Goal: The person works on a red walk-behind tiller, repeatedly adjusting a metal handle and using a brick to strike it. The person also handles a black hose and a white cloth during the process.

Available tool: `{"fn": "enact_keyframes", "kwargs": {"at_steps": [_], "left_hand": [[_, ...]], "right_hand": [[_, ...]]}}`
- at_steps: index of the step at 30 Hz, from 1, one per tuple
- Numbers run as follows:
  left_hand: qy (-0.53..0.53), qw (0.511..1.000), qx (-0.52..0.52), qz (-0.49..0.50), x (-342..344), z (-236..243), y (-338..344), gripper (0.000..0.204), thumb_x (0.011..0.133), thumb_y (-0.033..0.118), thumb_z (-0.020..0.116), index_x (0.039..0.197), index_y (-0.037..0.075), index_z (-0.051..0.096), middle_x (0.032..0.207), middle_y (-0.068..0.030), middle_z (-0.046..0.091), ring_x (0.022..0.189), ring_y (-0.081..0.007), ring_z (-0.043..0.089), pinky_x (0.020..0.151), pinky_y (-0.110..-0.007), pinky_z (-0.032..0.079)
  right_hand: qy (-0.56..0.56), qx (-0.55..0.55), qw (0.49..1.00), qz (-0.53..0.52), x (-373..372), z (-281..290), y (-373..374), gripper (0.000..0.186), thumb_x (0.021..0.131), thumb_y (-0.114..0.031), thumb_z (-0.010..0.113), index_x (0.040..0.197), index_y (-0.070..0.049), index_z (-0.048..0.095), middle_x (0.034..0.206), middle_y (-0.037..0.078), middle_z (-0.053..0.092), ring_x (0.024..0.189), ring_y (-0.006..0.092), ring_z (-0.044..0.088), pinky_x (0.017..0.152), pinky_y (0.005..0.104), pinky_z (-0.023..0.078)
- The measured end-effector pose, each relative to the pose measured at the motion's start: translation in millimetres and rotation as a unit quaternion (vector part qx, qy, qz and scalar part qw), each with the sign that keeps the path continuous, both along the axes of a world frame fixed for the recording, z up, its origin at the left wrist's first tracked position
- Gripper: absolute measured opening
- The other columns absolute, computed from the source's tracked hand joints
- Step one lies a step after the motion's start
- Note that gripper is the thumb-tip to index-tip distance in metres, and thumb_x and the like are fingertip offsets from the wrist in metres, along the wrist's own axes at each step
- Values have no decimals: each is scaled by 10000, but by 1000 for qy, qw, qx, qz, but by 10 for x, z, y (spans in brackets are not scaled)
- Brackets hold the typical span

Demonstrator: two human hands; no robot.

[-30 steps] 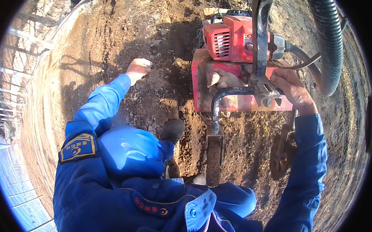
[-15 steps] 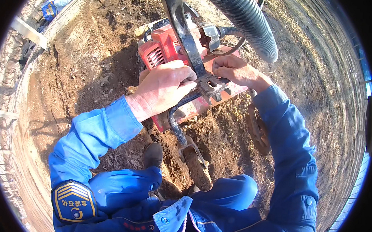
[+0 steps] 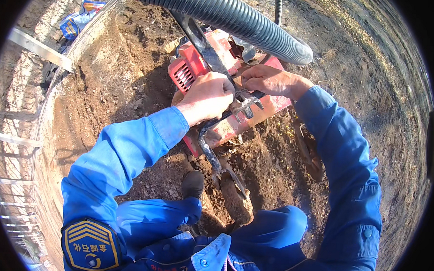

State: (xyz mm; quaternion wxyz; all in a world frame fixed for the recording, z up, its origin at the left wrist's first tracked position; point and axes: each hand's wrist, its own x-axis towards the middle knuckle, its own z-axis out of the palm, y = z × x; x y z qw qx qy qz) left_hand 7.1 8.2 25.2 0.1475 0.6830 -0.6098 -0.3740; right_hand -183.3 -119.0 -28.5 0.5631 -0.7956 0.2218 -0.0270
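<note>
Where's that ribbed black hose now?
The hose arches across the head view's top, reaching right of centre, above the red engine and right hand.

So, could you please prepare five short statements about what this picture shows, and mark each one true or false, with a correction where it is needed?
1. The left hand and the right hand are both bare. True.
2. A black ribbed hose passes in front of part of the red machine. True.
3. The left hand lies flat with its fingers spread. False: its fingers are curled, next to the black metal bar.
4. The person's clothing is red. False: the left sleeve and the right sleeve are blue.
5. The ground around the machine is bare brown soil. True.
</note>
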Motion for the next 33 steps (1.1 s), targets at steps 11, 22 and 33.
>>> {"fn": "enact_keyframes", "kwargs": {"at_steps": [11,22,33], "left_hand": [[8,994,82,73,-163,171,-2,160,975,111,608,1025,-21,683,749,-51,666,527,-103,582,487,-285,459],[-58,996,43,58,-167,88,-25,190,885,137,596,883,22,747,812,-113,740,743,-217,719,720,-383,558],[-17,994,73,82,-192,91,-14,136,968,86,611,963,-25,689,746,-56,689,538,-103,590,486,-280,474]], "right_hand": [[-7,-13,1000,3,3,67,54,247,949,-263,568,940,-20,613,836,19,579,798,122,535,728,312,445],[-8,-41,999,14,-7,111,59,254,951,-233,566,915,4,648,816,20,576,803,123,540,716,326,446],[-18,-32,999,23,12,149,83,410,1034,-378,596,920,9,673,766,1,577,745,117,528,674,332,443]]}}
